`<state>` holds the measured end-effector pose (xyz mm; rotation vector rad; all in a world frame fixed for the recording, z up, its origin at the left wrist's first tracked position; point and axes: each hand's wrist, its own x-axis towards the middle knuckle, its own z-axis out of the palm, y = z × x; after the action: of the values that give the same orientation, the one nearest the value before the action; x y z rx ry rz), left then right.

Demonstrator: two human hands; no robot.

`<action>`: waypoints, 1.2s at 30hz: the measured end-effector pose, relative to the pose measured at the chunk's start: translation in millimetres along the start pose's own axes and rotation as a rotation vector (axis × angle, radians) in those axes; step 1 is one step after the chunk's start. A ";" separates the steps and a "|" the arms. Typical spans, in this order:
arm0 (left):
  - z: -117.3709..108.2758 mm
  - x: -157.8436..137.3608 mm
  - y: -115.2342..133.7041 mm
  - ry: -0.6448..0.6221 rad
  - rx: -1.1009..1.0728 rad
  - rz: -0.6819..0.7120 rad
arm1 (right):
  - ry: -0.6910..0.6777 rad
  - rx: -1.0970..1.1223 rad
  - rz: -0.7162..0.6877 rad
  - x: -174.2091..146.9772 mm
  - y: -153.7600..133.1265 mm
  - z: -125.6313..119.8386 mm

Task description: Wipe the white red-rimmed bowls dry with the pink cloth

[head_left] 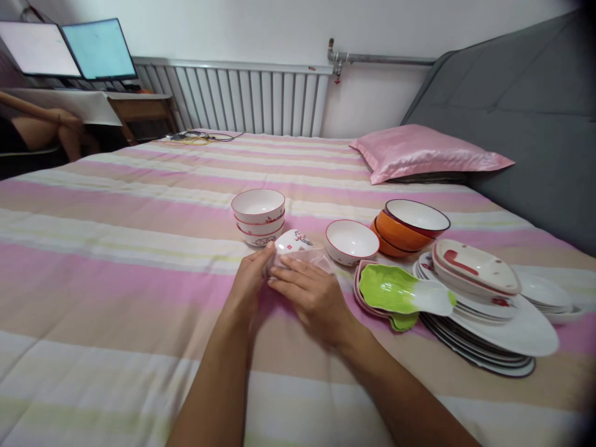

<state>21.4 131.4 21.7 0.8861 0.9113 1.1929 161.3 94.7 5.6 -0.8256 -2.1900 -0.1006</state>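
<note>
A white bowl [291,239] with a red and dark floral print is tilted on its side between my hands, low over the bed. My left hand [249,276] grips its left edge, thumb up along the side. With fingers laid together, my right hand [310,295] presses a thin pale pink cloth [321,258] against the bowl's outside. Just behind is a stack of three similar red-rimmed bowls [258,205]. To the right, a single red-rimmed bowl [352,239] stands upright. Both hands cover the lower part of the held bowl.
Orange bowls [405,230], green leaf-shaped dishes [388,288] and stacked plates [526,326] crowd the right side. A pink pillow [426,149] lies by the grey headboard [521,105]. Cables [205,135] rest at the far edge. Another person's hand [67,118] shows at far left, under monitors [100,49].
</note>
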 end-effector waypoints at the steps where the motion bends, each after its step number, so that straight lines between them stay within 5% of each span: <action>1: -0.9 0.9 -1.1 -0.005 0.016 0.012 | 0.021 0.013 0.020 -1.0 3.3 0.1; 12: -5.4 7.0 -7.4 0.048 0.243 0.048 | 0.194 0.207 0.288 -3.6 27.2 -5.5; 27: -5.7 4.8 -11.5 -0.138 0.189 -0.065 | 0.354 0.350 0.555 -8.1 38.0 -4.3; 36: -4.0 1.8 -1.7 0.035 0.161 0.100 | 0.353 0.461 0.559 -3.3 29.2 -6.2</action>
<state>18.6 133.2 18.5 1.0526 1.0123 1.2361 184.1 113.9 2.3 -1.0219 -1.5038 0.4819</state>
